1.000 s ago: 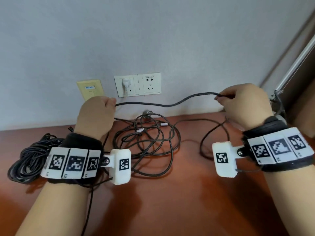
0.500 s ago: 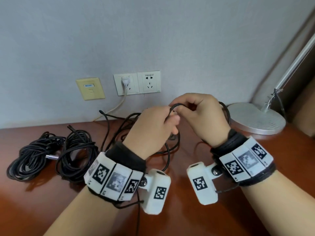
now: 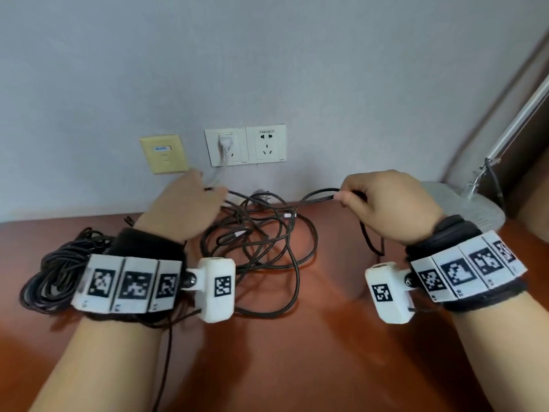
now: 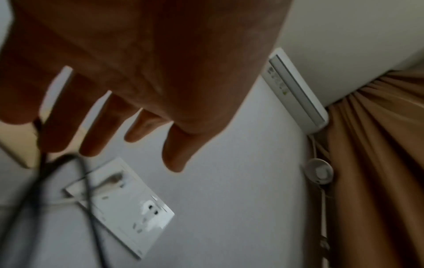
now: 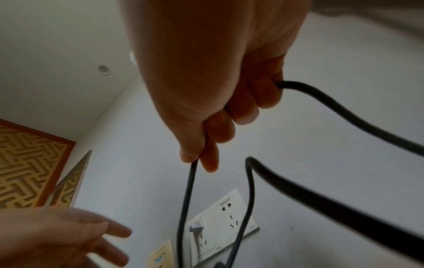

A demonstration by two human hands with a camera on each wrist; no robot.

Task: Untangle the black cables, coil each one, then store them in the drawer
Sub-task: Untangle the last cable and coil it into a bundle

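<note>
- The right hand (image 3: 392, 203) is hovering above the back right of the reddish-brown worktop (image 3: 312, 358), its grip clenched around a black cable (image 3: 319, 195); the thumb and forefinger are pinching it where it is leaving the fist.
- In the right wrist view, the same hand (image 5: 215, 76) is showing curled fingers (image 5: 244, 110) wrapped about the cable (image 5: 187, 199), with 2 strands dropping toward the wall and 1 thicker strand sweeping off to the right.
- The left hand (image 3: 185, 208) is blurred, raised near the wall sockets, its fingers spread and relaxed; in the left wrist view the fingers (image 4: 173, 154) are pointing straight out, and a dark cable strand (image 4: 41, 174) is passing by the forefinger, though I cannot tell whether the grip is pinching it or simply released.
- The held cable is sagging from the right hand across to the left hand, above a loose tangle of black cables (image 3: 261, 251) lying on the worktop at the back centre.
- A coiled bundle of black cable (image 3: 53, 275) is lying on the worktop at the far left, partly hidden behind the left wrist.
- On the grey wall, 2 white sockets (image 3: 245, 145) are sitting side by side, with a white plug (image 3: 224, 144) filling the left one; a cream wall plate (image 3: 164, 153) is just to their left.
- A silver lamp base (image 3: 472, 208) is resting on the worktop beyond the right hand.
</note>
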